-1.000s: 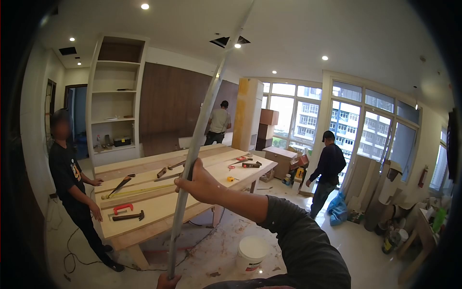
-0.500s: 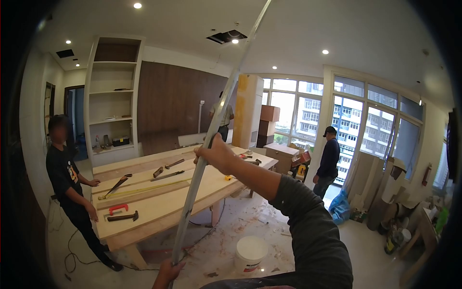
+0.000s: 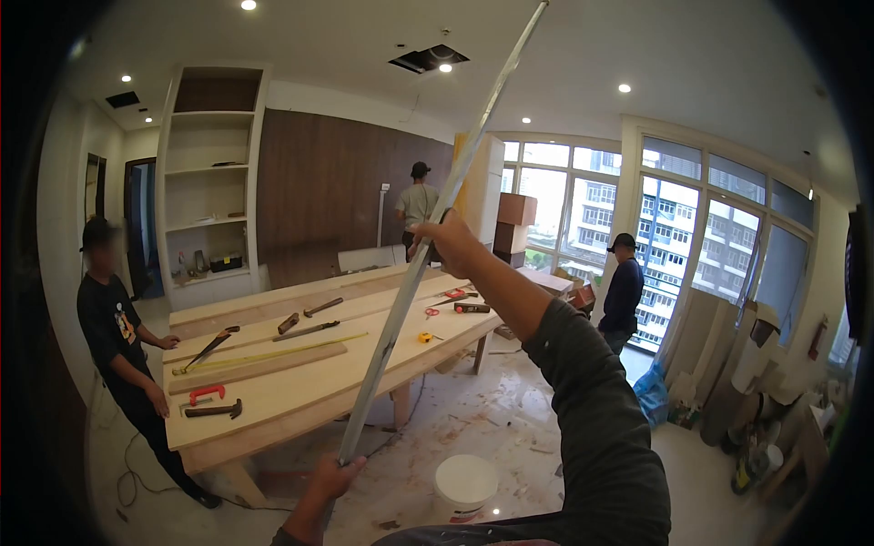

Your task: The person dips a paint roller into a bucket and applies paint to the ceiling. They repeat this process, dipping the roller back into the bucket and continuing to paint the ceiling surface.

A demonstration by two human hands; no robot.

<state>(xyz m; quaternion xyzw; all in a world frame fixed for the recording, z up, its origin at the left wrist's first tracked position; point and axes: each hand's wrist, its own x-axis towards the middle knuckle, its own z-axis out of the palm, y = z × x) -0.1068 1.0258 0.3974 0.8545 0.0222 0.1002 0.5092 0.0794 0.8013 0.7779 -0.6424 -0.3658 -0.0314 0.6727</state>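
A long, straight metal bar [image 3: 391, 341] slants up from lower centre toward the ceiling, its far tip near the top edge of the view. Fingers of my right hand [image 3: 446, 244] wrap round it about midway, with that arm stretched forward. Lower down, my left hand [image 3: 333, 477] grips the bar near its bottom end. Behind the bar is a wooden workbench [image 3: 300, 414] with light boards on top. On it lie a hammer [image 3: 214, 410], a red clamp [image 3: 207, 394], a handsaw [image 3: 209, 348] and a yellow tape measure [image 3: 425, 338].
A white bucket [image 3: 465, 482] stands on the littered floor by the bench. One person [image 3: 118, 314] is at the bench's left end, another [image 3: 419, 202] beyond it, a third [image 3: 621, 296] by the windows. Boards [image 3: 706, 350] lean at right. A ceiling opening [image 3: 419, 60] is overhead.
Both my hands have risen with the bar, and its upper part has shifted right, bringing its tip into view. The person beyond the bench now shows more fully.
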